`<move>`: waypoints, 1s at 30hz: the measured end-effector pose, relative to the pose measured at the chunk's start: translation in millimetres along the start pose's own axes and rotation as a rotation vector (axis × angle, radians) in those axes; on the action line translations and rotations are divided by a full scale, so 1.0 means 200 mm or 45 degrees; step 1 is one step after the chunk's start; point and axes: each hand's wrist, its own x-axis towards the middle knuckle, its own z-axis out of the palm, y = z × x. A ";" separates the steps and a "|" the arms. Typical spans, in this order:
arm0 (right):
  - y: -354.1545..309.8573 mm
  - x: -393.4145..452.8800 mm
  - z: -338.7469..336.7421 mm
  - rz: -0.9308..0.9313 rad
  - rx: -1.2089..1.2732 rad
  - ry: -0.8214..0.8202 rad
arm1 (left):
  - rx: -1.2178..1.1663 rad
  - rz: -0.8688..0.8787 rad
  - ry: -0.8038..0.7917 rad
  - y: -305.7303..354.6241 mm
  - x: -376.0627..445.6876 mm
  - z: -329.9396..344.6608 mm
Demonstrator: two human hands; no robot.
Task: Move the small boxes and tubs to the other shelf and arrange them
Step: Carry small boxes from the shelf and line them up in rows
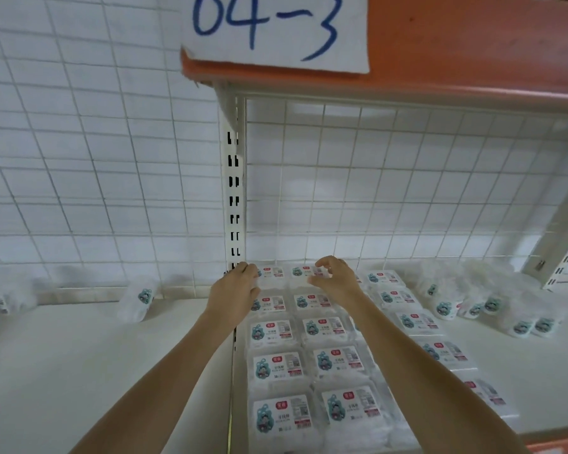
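Both bare arms reach up the middle of the frame to the back of a white metal shelf (522, 365). The left hand (235, 286) lies at the far left corner of the rows, by the white slotted upright post (234, 198), its fingers bent over the edge of the rearmost box in the left column; whether it actually grips that box I cannot tell. The right hand (336, 278) hovers over the rearmost box of the next column, fingers spread and loosely curved, holding nothing.

Below the hands, small clear plastic boxes with white labels and a teal cartoon figure (277, 367) lie flat in neat columns running from the bottom of the frame to the back wire grid (407, 178). At centre right, small clear round tubs with the same teal figure (446, 308) sit in a loose huddle, some tilted. On the neighbouring white shelf (79, 355) at lower left, one similar tub (138, 298) leans near the back, and a blurred one (4, 301) sits at the far left edge. Up top, a paper sign with blue handwriting "04-3" (276, 31) hangs on an orange shelf edge (473, 54).
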 end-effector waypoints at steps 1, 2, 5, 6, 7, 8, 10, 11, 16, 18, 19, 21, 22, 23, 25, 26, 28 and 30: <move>0.00 -0.02 -0.01 -0.045 -0.075 -0.016 | -0.008 -0.006 -0.006 0.01 0.00 -0.01; 0.00 -0.04 -0.02 -0.096 -0.149 -0.047 | -0.035 -0.005 -0.017 0.02 -0.01 -0.02; 0.02 -0.12 -0.08 -0.230 -0.215 -0.100 | -0.155 0.056 -0.002 0.01 -0.07 -0.09; 0.03 -0.16 -0.13 -0.257 -0.197 -0.065 | -0.182 0.076 0.039 0.00 -0.11 -0.13; 0.05 -0.21 -0.17 -0.295 -0.182 -0.009 | -0.197 0.078 0.090 -0.01 -0.17 -0.16; 0.08 -0.28 -0.21 -0.335 -0.190 0.045 | -0.205 0.064 0.142 -0.03 -0.23 -0.20; 0.16 -0.43 -0.30 -0.409 -0.257 0.112 | -0.197 0.031 0.215 -0.07 -0.39 -0.26; 0.19 -0.51 -0.33 -0.443 -0.280 0.122 | -0.180 0.018 0.231 -0.09 -0.47 -0.28; 0.28 -0.82 -0.37 -0.581 -0.340 0.044 | -0.112 -0.085 0.267 -0.07 -0.85 -0.37; 0.24 -0.93 -0.34 -0.668 -0.344 0.005 | -0.089 -0.151 0.257 -0.03 -1.01 -0.42; 0.21 -1.00 -0.32 -0.717 -0.343 -0.015 | -0.085 -0.178 0.254 -0.01 -1.09 -0.43; 0.16 -1.12 -0.27 -0.803 -0.321 -0.066 | -0.093 -0.256 0.258 0.01 -1.26 -0.46; 0.13 -1.17 -0.24 -0.843 -0.295 -0.086 | -0.092 -0.296 0.270 0.04 -1.35 -0.48; 0.11 -1.23 -0.21 -0.884 -0.263 -0.100 | -0.093 -0.343 0.286 0.06 -1.44 -0.50; 0.05 -1.33 -0.13 -0.946 -0.199 -0.146 | -0.084 -0.447 0.283 0.10 -1.62 -0.57; 0.01 -1.38 -0.09 -0.967 -0.176 -0.191 | -0.069 -0.487 0.268 0.11 -1.70 -0.60; -0.06 -1.46 -0.01 -1.022 -0.149 -0.289 | -0.037 -0.566 0.245 0.11 -1.86 -0.68; -0.12 -1.53 0.05 -1.054 -0.133 -0.373 | -0.011 -0.662 0.270 0.09 -2.00 -0.77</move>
